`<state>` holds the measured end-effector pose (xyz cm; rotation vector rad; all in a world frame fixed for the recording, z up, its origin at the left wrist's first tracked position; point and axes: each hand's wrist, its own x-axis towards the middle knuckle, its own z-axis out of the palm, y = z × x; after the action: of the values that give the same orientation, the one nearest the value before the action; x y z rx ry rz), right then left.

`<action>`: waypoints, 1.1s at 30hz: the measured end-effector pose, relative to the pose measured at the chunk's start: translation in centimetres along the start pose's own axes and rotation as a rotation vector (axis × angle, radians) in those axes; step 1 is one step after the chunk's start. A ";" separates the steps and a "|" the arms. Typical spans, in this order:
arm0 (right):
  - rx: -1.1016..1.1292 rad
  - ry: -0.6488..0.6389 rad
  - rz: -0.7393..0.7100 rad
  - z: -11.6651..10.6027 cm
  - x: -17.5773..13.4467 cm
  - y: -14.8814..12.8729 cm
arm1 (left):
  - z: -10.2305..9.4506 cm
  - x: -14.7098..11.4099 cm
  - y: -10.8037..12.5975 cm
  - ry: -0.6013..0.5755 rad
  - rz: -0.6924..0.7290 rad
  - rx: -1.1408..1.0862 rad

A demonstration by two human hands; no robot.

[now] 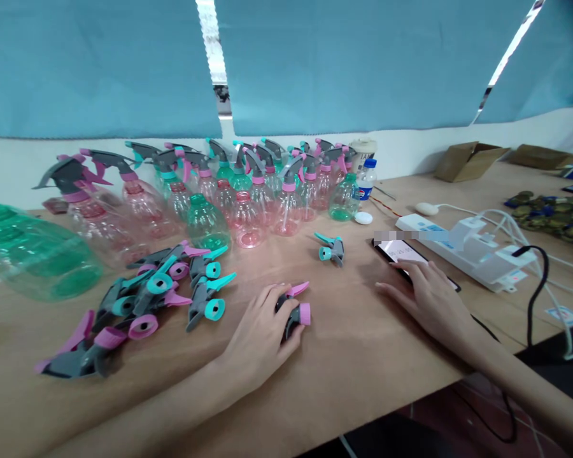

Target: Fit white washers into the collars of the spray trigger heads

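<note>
My left hand (pixel 267 324) is closed around a grey and pink spray nozzle (pixel 304 313) on the wooden table, its pink collar facing right. Over a phone (pixel 396 252) on the right lies my right hand (pixel 424 292), fingers stretched out, fingertips on or just above the screen. A single grey and turquoise spray nozzle (pixel 332 249) sits between the two hands, farther back. Left of my left hand is a loose pile of spray nozzles (pixel 160 283) with pink or turquoise collars.
Behind stand several green and pink spray bottles (pixel 248 222), many with nozzles on. A large green bottle (pixel 42 261) is at far left. A water bottle (pixel 367 179), a white power strip (pixel 463 251) with cables, an open cardboard box (pixel 468 162) and metallic pieces (pixel 554 216) occupy the right.
</note>
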<state>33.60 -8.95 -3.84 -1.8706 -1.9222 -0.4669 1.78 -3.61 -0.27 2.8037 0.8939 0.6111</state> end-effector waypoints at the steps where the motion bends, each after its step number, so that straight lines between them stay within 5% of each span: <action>1: 0.004 -0.009 0.002 0.0 0.0 0.0 | 0.0 0.0 0.0 0.009 -0.002 -0.002; 11: 0.273 -0.043 -0.053 -0.9 2.4 -3.0 | 0.2 1.0 -0.3 0.027 0.074 0.001; 16: 0.596 -0.155 -0.265 -1.7 4.5 -7.7 | -0.6 1.2 -0.5 0.179 -0.119 -0.223; 21: 0.765 -0.118 -0.421 -0.8 6.1 -11.1 | -1.0 1.3 -0.6 0.232 -0.345 -0.486; 27: 0.810 -0.127 -0.375 1.2 7.0 -12.7 | -0.5 1.2 -1.2 0.210 -0.435 -0.722; 33: 0.909 -0.132 -0.328 1.4 6.9 -13.2 | -0.6 1.0 -1.0 0.150 -0.416 -0.667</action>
<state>20.24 -2.84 -0.81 -1.0198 -2.0235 0.4117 1.74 -2.16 0.38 1.9369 1.0218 0.8601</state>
